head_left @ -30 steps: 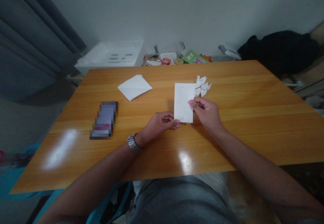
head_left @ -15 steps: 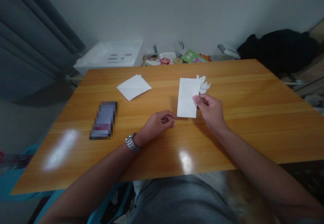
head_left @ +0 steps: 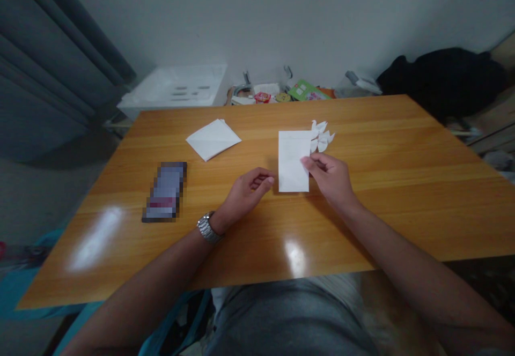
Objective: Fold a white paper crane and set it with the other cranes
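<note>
Between thumb and fingers, my right hand [head_left: 329, 172] pinches the right edge of a white rectangular sheet of paper [head_left: 293, 164], held upright above the table. My left hand [head_left: 252, 188], with a metal watch on its wrist, is just left of the sheet; its fingers are curled but apart, with nothing in them. Behind the sheet's right edge sit small folded white paper figures [head_left: 321, 137], partly covered, bird-like in shape. Farther left, a folded white paper [head_left: 214, 139] in a diamond shape lies flat on the wooden table [head_left: 241, 249].
On the table's left side lies a phone [head_left: 166, 191] with a blurred screen. Past the far edge are a white plastic tray [head_left: 177, 88], a green packet [head_left: 308, 90] and other small items. A dark bundle [head_left: 442, 82] is at the back right.
My right hand has brought the paper a little left and nearer to me, uncovering more of the folded figures. My left hand has shifted slightly left and up, its fingers opening a little.
</note>
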Demonstrator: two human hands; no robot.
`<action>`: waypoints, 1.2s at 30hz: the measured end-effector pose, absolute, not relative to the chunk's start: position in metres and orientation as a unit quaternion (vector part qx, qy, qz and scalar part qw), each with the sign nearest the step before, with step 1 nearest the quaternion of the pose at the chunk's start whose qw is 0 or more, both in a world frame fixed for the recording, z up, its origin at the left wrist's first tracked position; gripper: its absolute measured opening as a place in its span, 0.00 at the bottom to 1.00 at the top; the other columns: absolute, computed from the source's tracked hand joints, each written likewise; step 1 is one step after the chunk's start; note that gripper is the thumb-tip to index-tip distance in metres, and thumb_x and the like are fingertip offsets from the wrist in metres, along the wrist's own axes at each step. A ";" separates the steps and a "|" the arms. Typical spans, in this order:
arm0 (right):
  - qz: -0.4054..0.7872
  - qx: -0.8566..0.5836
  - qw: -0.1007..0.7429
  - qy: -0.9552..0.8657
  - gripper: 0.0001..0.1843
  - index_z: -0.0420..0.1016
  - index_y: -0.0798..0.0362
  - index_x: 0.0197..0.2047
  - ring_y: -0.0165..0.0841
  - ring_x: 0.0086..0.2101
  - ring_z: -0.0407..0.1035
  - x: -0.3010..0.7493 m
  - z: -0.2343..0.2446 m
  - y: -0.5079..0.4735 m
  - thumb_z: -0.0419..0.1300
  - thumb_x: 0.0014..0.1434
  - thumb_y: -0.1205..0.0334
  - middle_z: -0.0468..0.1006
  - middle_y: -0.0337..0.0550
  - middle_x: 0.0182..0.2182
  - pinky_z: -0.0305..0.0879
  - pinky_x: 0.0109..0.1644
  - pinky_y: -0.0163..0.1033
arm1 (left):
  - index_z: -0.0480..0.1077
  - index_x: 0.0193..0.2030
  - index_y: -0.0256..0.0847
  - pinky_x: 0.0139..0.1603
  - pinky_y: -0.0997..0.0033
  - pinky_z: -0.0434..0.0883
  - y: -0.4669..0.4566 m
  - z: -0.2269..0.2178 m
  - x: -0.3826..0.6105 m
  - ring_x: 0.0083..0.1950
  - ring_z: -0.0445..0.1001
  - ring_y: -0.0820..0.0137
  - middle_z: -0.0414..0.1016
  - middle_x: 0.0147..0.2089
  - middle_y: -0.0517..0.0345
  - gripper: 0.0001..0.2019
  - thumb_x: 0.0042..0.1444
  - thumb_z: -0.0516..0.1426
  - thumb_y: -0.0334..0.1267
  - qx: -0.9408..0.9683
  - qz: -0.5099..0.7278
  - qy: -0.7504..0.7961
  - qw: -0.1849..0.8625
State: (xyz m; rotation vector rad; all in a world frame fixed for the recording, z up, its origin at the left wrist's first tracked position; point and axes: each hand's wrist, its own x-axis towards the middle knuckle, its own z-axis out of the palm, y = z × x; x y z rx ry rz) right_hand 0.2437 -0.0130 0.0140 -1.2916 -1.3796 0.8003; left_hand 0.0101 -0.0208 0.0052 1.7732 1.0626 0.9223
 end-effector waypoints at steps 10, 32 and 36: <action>0.351 -0.532 0.502 -0.584 0.16 0.78 0.54 0.32 0.31 0.28 0.67 0.240 0.012 -0.015 0.65 0.61 0.48 0.75 0.39 0.26 0.63 0.32 0.36 | 0.75 0.42 0.36 0.40 0.71 0.77 -0.028 0.005 0.017 0.38 0.81 0.69 0.83 0.38 0.50 0.16 0.64 0.60 0.49 0.662 0.298 0.401 0.558; 0.603 -0.416 0.377 -0.567 0.22 0.78 0.54 0.35 0.35 0.33 0.77 0.236 0.011 -0.021 0.70 0.54 0.42 0.85 0.48 0.34 0.75 0.42 0.42 | 0.73 0.37 0.35 0.37 0.74 0.75 -0.021 0.009 0.014 0.33 0.79 0.72 0.83 0.36 0.50 0.16 0.59 0.64 0.49 0.564 0.418 0.437 0.562; 0.599 -0.418 0.381 -0.566 0.22 0.78 0.55 0.35 0.34 0.32 0.78 0.235 0.012 -0.021 0.70 0.54 0.43 0.85 0.48 0.33 0.75 0.42 0.43 | 0.73 0.38 0.35 0.38 0.72 0.76 -0.021 0.009 0.014 0.34 0.80 0.70 0.83 0.37 0.49 0.18 0.58 0.65 0.51 0.561 0.413 0.438 0.568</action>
